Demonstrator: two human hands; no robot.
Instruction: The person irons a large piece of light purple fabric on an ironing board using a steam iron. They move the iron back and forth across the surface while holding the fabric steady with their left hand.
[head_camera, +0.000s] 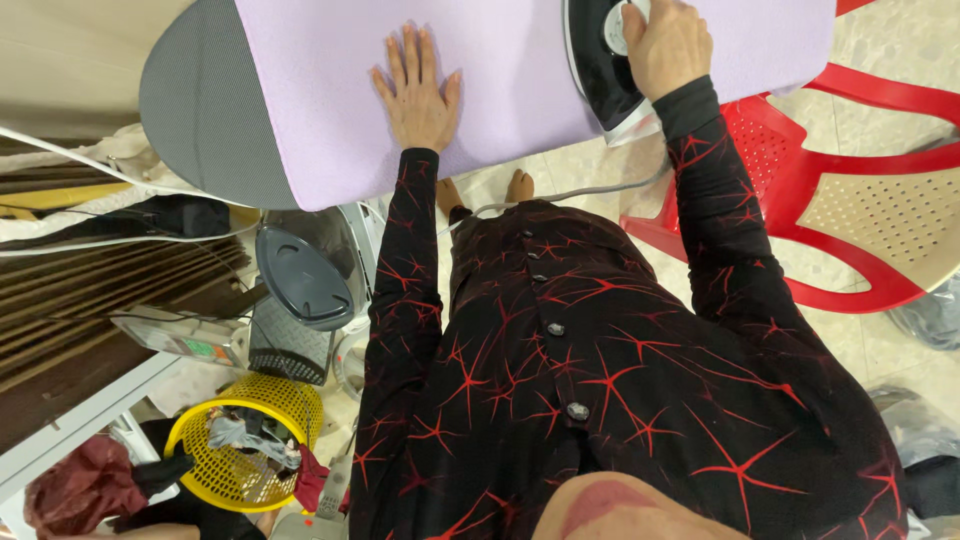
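A lilac cloth (520, 70) lies spread over a grey ironing board (200, 100). My left hand (418, 88) rests flat on the cloth, fingers apart, holding nothing. My right hand (665, 45) grips the handle of a black and white iron (605, 70), which stands on the cloth near the board's near edge. The iron's grey cord (560, 195) runs down toward my body. Both arms wear black sleeves with red line patterns.
A red plastic chair (830, 190) stands at the right of the board. At the left are a grey steam station (305, 275), a yellow mesh basket (245, 445) of rags, a small scale (185, 340) and white cables. Bare feet (485, 190) show under the board.
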